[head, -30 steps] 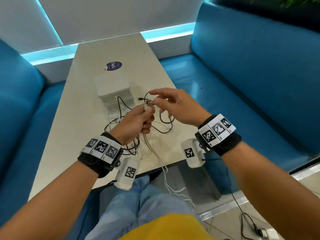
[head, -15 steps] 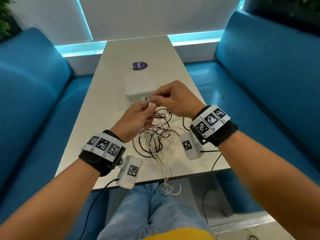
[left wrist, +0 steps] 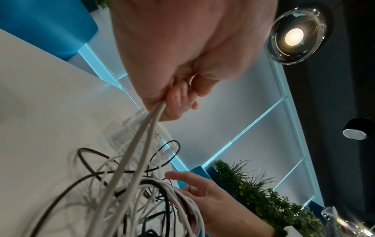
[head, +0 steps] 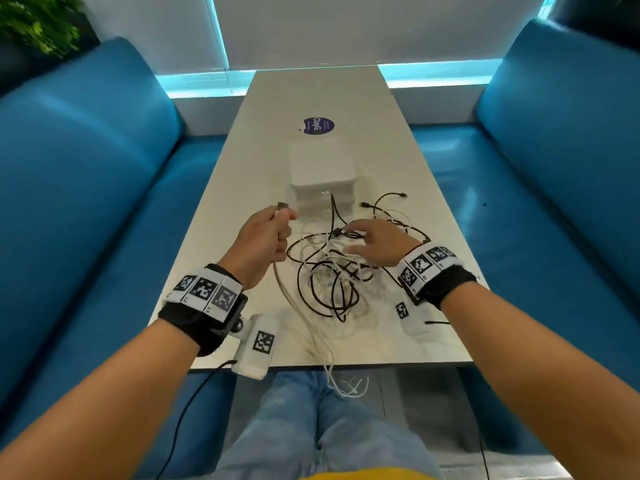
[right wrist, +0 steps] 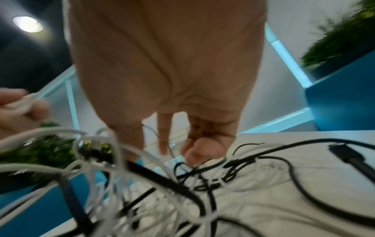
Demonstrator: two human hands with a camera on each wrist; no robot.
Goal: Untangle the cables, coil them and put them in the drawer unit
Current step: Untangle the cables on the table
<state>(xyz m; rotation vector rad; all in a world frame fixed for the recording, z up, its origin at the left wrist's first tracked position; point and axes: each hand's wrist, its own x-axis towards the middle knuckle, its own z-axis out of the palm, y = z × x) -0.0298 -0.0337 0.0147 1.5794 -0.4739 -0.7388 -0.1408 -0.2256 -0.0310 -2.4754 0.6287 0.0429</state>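
Note:
A tangle of black and white cables [head: 330, 271] lies on the table in front of the white drawer unit [head: 322, 174]. My left hand [head: 278, 230] is raised to the left of the tangle and grips a beige cable [head: 294, 306] in a fist, its USB plug [head: 282, 206] sticking out on top. In the left wrist view this cable [left wrist: 142, 144] runs taut from the fist [left wrist: 176, 102] down into the pile. My right hand [head: 363, 242] hovers over the tangle's right side, fingers spread, fingertips at a black cable [head: 346, 234]. It holds nothing.
The beige table [head: 311, 88] bears a round purple sticker [head: 318, 125] behind the drawer unit. White cable ends [head: 346, 386] hang over the near table edge above my knees. Blue benches [head: 86, 188] flank both sides. Two black plug ends [head: 384, 199] lie right of the unit.
My right hand has let go of the plug end and dropped to the right onto the tangle, fingers spread. My left hand has carried the beige cable's plug to the left.

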